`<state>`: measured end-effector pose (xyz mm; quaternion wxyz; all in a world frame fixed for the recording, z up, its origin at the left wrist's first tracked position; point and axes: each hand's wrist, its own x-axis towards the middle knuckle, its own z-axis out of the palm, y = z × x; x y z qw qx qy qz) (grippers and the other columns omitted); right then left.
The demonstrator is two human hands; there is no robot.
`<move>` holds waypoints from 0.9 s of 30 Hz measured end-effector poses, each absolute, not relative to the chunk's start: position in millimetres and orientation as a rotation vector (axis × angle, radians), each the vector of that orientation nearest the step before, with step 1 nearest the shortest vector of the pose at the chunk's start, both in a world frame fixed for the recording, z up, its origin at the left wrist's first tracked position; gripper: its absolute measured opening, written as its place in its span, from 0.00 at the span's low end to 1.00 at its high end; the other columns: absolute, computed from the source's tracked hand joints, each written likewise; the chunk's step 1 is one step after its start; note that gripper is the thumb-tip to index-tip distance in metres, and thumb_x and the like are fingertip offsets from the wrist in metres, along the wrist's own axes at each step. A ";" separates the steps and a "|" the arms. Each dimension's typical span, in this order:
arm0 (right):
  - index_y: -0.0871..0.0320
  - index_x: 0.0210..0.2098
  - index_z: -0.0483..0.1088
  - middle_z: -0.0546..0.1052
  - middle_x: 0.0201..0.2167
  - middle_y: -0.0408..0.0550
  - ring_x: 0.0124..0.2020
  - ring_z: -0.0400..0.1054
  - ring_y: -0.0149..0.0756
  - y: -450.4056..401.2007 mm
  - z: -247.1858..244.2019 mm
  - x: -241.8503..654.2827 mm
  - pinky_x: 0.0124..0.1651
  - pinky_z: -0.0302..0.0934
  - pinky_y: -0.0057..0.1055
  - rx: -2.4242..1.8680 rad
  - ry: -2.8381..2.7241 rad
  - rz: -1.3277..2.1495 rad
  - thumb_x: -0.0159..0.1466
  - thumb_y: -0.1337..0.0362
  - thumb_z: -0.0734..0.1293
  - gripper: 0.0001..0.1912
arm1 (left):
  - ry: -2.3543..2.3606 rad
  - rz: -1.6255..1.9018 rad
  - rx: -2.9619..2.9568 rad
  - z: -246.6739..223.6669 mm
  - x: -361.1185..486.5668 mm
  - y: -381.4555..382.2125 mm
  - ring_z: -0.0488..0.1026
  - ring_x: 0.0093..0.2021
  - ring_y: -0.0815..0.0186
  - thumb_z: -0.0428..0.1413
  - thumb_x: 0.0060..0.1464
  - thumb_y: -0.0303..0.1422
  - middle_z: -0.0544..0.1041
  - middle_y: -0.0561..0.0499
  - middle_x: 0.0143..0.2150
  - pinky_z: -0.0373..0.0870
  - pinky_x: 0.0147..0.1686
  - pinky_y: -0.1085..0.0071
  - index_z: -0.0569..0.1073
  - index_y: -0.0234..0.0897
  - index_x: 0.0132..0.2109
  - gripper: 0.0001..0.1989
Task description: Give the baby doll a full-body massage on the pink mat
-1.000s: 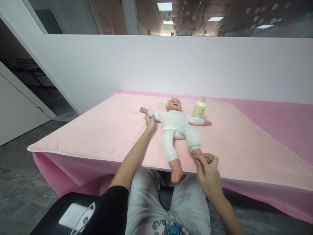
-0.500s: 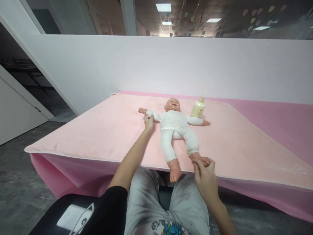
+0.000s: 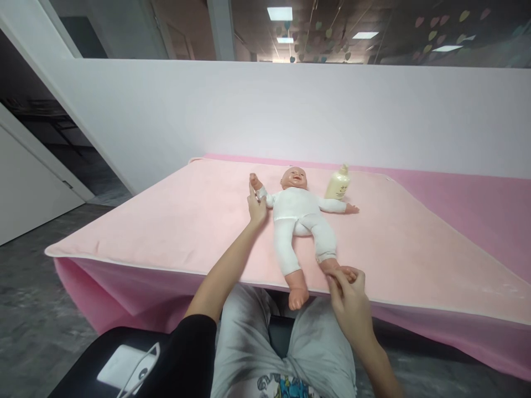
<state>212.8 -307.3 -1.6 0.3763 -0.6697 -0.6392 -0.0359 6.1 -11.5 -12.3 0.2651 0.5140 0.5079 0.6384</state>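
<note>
A baby doll (image 3: 295,204) with a white cloth body lies on its back, its head toward the wall and its feet at the table's front edge. My left hand (image 3: 257,209) has its fingers around the doll's bent arm on the left, one finger pointing up along the forearm. At the front edge, my right hand (image 3: 352,296) grips the doll's foot on the right, partly hiding it. The doll's other foot (image 3: 297,297) hangs over the edge, untouched. Beyond the doll's outstretched arm on the right stands a pale yellow pump bottle (image 3: 338,184).
A light pink blanket (image 3: 166,221) covers the table, over a darker pink cloth (image 3: 468,204). Behind it rises a white wall (image 3: 265,110) with glass above. A white device with a cable (image 3: 126,369) lies on a black surface at lower left.
My left hand has moved slightly up and right, and the doll's arm in it has swung from stretched out sideways to raised toward its head. The right hand stays on the foot.
</note>
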 end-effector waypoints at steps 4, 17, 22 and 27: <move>0.55 0.40 0.75 0.63 0.42 0.53 0.36 0.70 0.38 -295.4 17.3 206.7 0.33 0.68 0.33 -1.619 -1.634 -0.084 0.67 0.61 0.59 0.13 | 1.438 1.569 1.845 -4.6 11.4 -25.4 0.67 0.50 0.57 0.51 0.56 0.27 0.65 0.43 0.52 0.66 0.53 0.62 0.57 0.47 0.68 0.33; 0.56 0.48 0.72 0.60 0.43 0.52 0.38 0.67 0.38 -180.6 43.5 192.4 0.34 0.64 0.32 -1.639 -1.751 0.023 0.68 0.61 0.55 0.17 | 1.452 1.222 2.396 3.3 17.8 -38.5 0.61 0.53 0.54 0.47 0.59 0.25 0.64 0.43 0.57 0.65 0.52 0.60 0.66 0.52 0.63 0.27; 0.54 0.47 0.73 0.60 0.44 0.52 0.36 0.67 0.37 -202.1 42.7 194.3 0.31 0.64 0.32 -1.702 -1.764 -0.013 0.68 0.60 0.56 0.16 | 1.432 1.274 2.310 4.0 16.0 -39.7 0.62 0.54 0.55 0.45 0.57 0.22 0.64 0.44 0.57 0.66 0.52 0.60 0.64 0.52 0.64 0.31; 0.54 0.46 0.73 0.61 0.44 0.52 0.35 0.68 0.37 -258.2 27.0 205.3 0.33 0.67 0.35 -1.681 -1.676 -0.041 0.68 0.59 0.57 0.16 | 1.401 1.448 1.984 -4.1 12.9 -27.7 0.64 0.56 0.53 0.49 0.54 0.23 0.65 0.42 0.55 0.63 0.57 0.57 0.61 0.46 0.66 0.33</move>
